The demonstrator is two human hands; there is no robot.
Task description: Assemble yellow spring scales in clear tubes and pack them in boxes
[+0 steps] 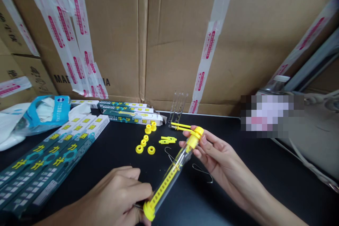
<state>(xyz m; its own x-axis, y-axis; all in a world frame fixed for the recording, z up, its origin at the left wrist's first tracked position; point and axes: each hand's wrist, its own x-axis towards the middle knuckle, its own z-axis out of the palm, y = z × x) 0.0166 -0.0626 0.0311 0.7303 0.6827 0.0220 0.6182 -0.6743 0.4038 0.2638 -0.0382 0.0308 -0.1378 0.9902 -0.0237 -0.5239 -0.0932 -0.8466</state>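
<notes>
I see the spring scale (165,185) slant from seven o'clock to one, left hand (123,190) pinching its bottom wire (138,206), right hand (221,152) its top cap (195,139).

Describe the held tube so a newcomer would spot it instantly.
Below the big cardboard wall spreads a black tabletop. Over it, the right hand holds the upper end of a slanting clear tube, the left hand at the lower end. Unlike the loose tubes beyond, it has yellow ends and a yellow inner scale.

Both hands (221,153) hold one tilted spring scale (169,178) (clear-tubed, yellow-ended).
</notes>
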